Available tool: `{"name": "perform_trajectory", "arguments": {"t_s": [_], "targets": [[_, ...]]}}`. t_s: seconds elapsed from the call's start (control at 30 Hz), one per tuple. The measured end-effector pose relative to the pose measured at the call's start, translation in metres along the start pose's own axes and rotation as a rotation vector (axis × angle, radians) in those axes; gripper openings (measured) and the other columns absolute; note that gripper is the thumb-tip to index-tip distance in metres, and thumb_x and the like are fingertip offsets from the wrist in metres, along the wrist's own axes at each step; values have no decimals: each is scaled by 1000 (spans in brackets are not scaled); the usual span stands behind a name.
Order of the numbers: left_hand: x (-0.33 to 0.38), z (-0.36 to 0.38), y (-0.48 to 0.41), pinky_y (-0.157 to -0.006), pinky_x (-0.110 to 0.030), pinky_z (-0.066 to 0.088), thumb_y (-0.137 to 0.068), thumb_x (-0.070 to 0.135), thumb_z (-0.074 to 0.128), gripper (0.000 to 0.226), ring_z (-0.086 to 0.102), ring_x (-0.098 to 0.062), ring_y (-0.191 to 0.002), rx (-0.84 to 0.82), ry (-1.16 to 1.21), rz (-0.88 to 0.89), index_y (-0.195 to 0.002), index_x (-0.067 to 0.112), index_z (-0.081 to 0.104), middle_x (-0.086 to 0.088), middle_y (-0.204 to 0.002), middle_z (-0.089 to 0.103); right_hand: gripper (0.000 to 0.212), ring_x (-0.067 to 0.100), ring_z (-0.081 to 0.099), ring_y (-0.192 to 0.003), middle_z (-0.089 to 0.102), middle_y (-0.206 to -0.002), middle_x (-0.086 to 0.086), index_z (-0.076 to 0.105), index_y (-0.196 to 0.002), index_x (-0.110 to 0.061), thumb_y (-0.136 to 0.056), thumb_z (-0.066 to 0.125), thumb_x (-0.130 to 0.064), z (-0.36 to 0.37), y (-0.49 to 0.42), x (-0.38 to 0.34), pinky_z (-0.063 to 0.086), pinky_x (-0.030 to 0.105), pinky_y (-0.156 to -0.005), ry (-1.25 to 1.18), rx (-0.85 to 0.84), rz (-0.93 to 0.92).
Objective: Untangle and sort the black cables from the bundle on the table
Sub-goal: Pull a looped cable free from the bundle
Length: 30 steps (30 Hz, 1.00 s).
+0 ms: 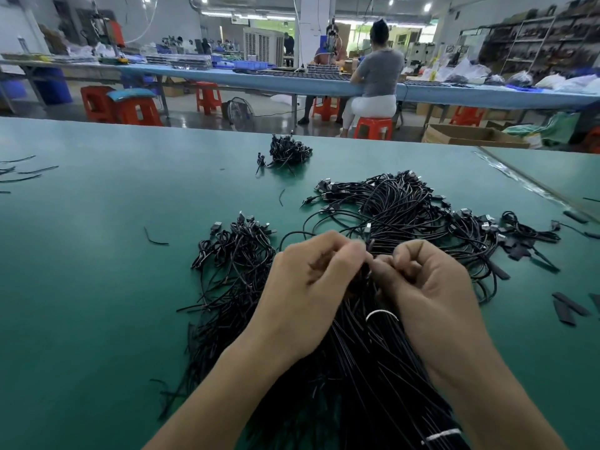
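A big bundle of black cables [373,368] lies on the green table [97,287], bound by white ties [381,315], and fans out at the far end into plug ends [406,203]. Above the bundle's middle, my left hand [308,287] and my right hand [425,287] meet fingertip to fingertip. Both pinch a thin black cable [368,245] whose plug sticks up between them. A looser pile of cables [233,254] lies just left of my left hand.
A small heap of black cables [287,151] sits farther back. Loose cable scraps [156,240] lie at the left, and flat black sleeves [568,306] at the right. Beyond the table's far edge are red stools [373,128], a cardboard box [470,136] and a seated person [376,79].
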<state>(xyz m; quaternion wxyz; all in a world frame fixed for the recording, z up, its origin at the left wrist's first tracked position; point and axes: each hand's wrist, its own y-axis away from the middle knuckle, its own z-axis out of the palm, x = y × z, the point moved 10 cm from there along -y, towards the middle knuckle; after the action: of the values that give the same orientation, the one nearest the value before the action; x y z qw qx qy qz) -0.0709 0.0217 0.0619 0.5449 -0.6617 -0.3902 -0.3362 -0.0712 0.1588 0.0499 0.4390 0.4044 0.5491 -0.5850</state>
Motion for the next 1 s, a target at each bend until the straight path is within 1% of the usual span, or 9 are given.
{"name": "perform_trajectory", "arguments": {"t_s": [0.1, 0.2, 0.33, 0.47, 0.67, 0.77, 0.87, 0.93, 1.0], "targets": [[-14, -5, -4, -60, -22, 51, -80, 31, 82, 25, 62, -9, -61, 27, 112, -141, -90, 19, 63, -2, -75, 74, 40, 15, 63, -73, 67, -79, 4, 51, -69, -27, -90, 63, 5, 6, 4, -21, 53, 26, -67, 242, 12, -201], [-31, -5, -4, -69, -22, 49, -68, 41, 86, 46, 68, -6, -70, -47, 181, -309, -104, 22, 63, 2, -82, 77, 41, 13, 63, -75, 66, -82, -2, 49, -71, -29, -90, 64, 4, 9, 9, -33, 54, 27, -70, 357, 18, -317], [-24, 1, -4, -51, -11, 39, -81, 35, 79, 20, 49, 2, -50, -158, 124, -255, -83, 16, 72, 12, -62, 61, 43, 11, 62, -75, 66, -82, -3, 48, -71, -30, -89, 64, 6, 9, 8, -30, 52, 21, -69, 350, 4, -298], [-10, -1, -6, -58, -21, 47, -86, 15, 78, 16, 57, -5, -56, -133, 10, -104, -86, 30, 72, 13, -74, 68, 37, 6, 55, -65, 63, -69, -7, 45, -71, -18, -89, 61, 10, 3, 1, -2, 49, 19, -63, 97, 22, -80], [12, -4, -4, -73, -25, 57, -80, -7, 75, 29, 67, -14, -85, -46, -112, 103, -92, 20, 79, 3, -100, 58, 25, 8, 51, -49, 55, -58, 1, 43, -69, -15, -75, 62, 0, 7, 1, 17, 45, 16, -44, -410, 7, 186], [17, -11, -3, -73, -14, 47, -76, 6, 61, 30, 63, -10, -88, 32, -130, 115, -87, 26, 80, 7, -93, 60, 25, 10, 55, -52, 58, -64, 5, 45, -67, -19, -71, 67, -6, 6, 1, 15, 48, 17, -47, -428, 14, 178], [10, -13, -4, -70, -16, 50, -75, 26, 76, 14, 67, -7, -78, 72, 14, 48, -89, 27, 76, 10, -86, 65, 32, 14, 60, -72, 64, -76, 8, 41, -71, -18, -76, 71, -6, 4, 0, -3, 54, 23, -69, -203, 27, 5], [-8, -13, -5, -66, -20, 52, -67, 35, 87, 40, 69, -9, -71, 42, 161, -98, -100, 28, 65, 9, -85, 66, 37, 11, 61, -74, 65, -77, 7, 40, -70, -17, -85, 67, 4, 2, 1, -19, 53, 21, -72, -43, 56, -138], [-23, -6, -4, -60, -20, 50, -66, 41, 86, 43, 65, -8, -64, -54, 221, -243, -98, 26, 62, 8, -78, 67, 40, 7, 61, -72, 65, -77, 8, 41, -70, -18, -87, 65, 9, 2, 4, -32, 51, 16, -69, 88, 62, -251]]}}
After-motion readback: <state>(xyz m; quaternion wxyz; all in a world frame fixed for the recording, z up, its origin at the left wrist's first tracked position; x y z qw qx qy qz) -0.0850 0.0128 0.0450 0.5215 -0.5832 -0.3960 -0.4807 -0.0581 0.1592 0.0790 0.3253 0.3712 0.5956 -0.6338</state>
